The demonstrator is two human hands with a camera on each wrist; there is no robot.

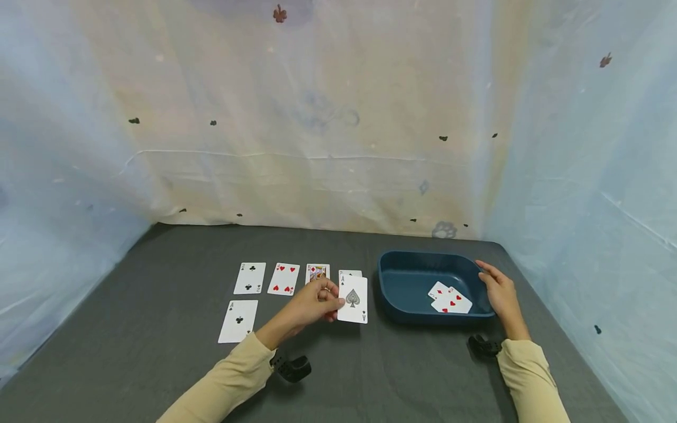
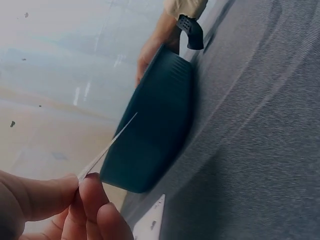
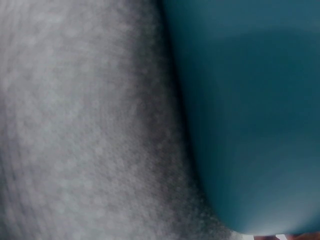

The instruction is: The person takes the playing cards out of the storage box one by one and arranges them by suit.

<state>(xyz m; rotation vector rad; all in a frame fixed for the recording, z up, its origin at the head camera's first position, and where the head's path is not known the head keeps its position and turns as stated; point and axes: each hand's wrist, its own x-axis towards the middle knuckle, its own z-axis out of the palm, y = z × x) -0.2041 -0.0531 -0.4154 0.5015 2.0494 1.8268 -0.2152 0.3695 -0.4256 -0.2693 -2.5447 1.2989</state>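
Note:
My left hand (image 1: pixel 315 301) pinches an ace of spades (image 1: pixel 352 299) between thumb and fingers, holding it above the table. In the left wrist view the card (image 2: pixel 111 144) shows nearly edge-on. Behind it, another card (image 1: pixel 350 273) on the table is mostly covered from the head view. At the right end of a dark blue basin (image 1: pixel 388 302), my right hand (image 1: pixel 500 294) grips the rim. Inside the basin lie red-suited cards (image 1: pixel 452 301), overlapping. The right wrist view is filled mostly by the basin's outer wall (image 3: pixel 250 125), with only bits of fingers at the bottom edge.
Left of the held card, a row holds a two of clubs (image 1: pixel 250 278), a four of hearts (image 1: pixel 284 279) and a red face card (image 1: pixel 318 272), partly behind my left hand. An ace of clubs (image 1: pixel 238 321) lies nearer. A hanging sheet (image 1: pixel 328 188) borders the grey table (image 1: pixel 158 305).

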